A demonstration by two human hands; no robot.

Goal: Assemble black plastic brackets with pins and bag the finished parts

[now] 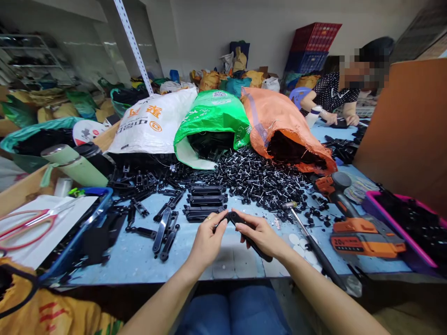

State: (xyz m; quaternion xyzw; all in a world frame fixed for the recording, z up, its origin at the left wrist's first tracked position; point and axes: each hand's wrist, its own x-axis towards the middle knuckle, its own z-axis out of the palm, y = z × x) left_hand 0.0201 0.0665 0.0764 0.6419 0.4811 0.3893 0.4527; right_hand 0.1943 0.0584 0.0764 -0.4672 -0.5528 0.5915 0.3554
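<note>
Between my two hands, above the front of the blue table, is a black jointed plastic arm point(256, 249). My left hand point(208, 237) pinches its upper end with thumb and fingertips. Wrapped around its longer body is my right hand point(260, 232), and the lower end sticks out below the palm. Just behind my hands lies a stack of similar black arms point(206, 201). More loose black arms point(162, 232) rest to the left of my left hand. A heap of black knobs with metal screws point(254, 179) spreads beyond my right hand.
A hammer point(314, 246) and an orange cordless drill point(366, 237) lie at right, beside a pink-rimmed bin point(405, 228). White, green point(216, 116) and orange sacks stand behind. Red scissors point(31, 225) and a green bottle point(75, 165) are at left. A co-worker point(335, 95) works at back right.
</note>
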